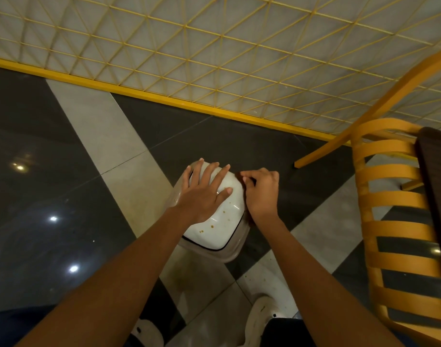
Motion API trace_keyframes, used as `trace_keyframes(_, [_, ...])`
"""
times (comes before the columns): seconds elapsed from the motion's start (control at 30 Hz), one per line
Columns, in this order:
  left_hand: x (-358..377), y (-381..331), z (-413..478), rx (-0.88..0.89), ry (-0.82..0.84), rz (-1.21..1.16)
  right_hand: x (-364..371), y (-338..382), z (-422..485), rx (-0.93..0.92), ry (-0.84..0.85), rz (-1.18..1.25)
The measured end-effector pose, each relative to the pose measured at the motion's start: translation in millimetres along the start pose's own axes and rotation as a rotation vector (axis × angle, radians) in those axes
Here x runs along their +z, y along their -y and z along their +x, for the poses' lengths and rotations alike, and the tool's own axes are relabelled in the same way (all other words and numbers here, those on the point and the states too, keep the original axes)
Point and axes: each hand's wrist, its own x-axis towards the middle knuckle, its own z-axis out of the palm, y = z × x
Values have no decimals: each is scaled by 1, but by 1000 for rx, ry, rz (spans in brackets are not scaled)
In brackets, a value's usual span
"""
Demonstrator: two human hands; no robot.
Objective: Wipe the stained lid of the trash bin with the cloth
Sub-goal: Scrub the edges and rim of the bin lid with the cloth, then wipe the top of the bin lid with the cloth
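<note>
A small trash bin [230, 254] stands on the floor below me. Its white lid [214, 231] carries several small brown spots on the near half. My left hand [204, 196] lies flat on the far left of the lid, fingers spread. My right hand [262, 194] sits at the lid's right edge, fingers curled around a dark brown cloth [250, 221]. Only slivers of the cloth show beside and under the hand, touching the lid's right rim.
A yellow slatted chair [394, 196] and a dark tabletop [437, 176] stand close on the right. A yellow wire partition [214, 58] with a solid yellow base bar runs behind the bin. My white shoes [260, 314] are just in front of it on the glossy tiled floor.
</note>
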Motion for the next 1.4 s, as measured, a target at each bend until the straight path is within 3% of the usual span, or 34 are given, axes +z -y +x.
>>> trace_keyframes(0.17, [2, 0, -2, 6, -15, 7, -4, -7, -21, -63, 27, 53])
trace_keyframes(0.37, [1, -1, -1, -10, -32, -30, -1, 1, 12, 58, 47, 15])
trace_keyframes(0.57, [0, -2, -1, -29, 10, -40, -7, -2, -17, -109, 82, 65])
trace_keyframes(0.77, [-2, -1, 1, -38, 4, -32, 3, 11, 14, 101, 58, 85])
trace_keyframes(0.9, [0, 1, -1, -22, 43, -76, 10, 22, -6, -20, 73, 36])
trace_keyframes(1.0, [-4, 1, -2, -12, 32, -140, 8, 22, -11, 45, 60, 200])
trace_keyframes(1.07, [-13, -3, 0, -71, 62, -313, 9, 22, -8, 131, 54, 367])
trace_keyframes(1.13, [-23, -7, -2, -114, -12, -435, 10, 22, -10, 161, 66, 466])
trace_keyframes(1.23, [-31, -15, -5, -92, -231, -383, 5, 17, -18, 100, 71, 531])
trace_keyframes(1.33, [-29, -31, -7, -42, -190, -362, 2, 5, -22, 80, 22, 598])
trace_keyframes(1.4, [-27, -38, -6, -43, -150, -335, 8, -5, -20, 105, -54, 508])
